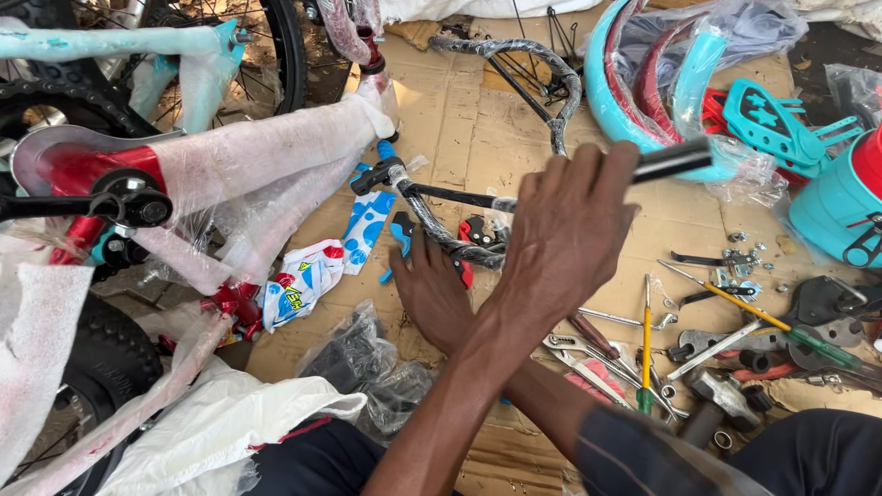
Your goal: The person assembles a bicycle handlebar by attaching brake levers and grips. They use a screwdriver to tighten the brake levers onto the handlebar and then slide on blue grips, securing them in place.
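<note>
Both hands cross: left hand [565,234] fisted around black bar [671,161].

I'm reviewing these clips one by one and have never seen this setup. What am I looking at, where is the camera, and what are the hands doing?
The single picture comes from a camera on the person's head, looking down at cardboard on the ground. No robot: two bare hands. With the arms crossing, I take the raised one as the left hand; it grips a black metal rod. The right hand rests on a wrapped handlebar. A plastic-wrapped bicycle frame lies left; screwdrivers and wrenches lie right, teal mudguards above.
</note>
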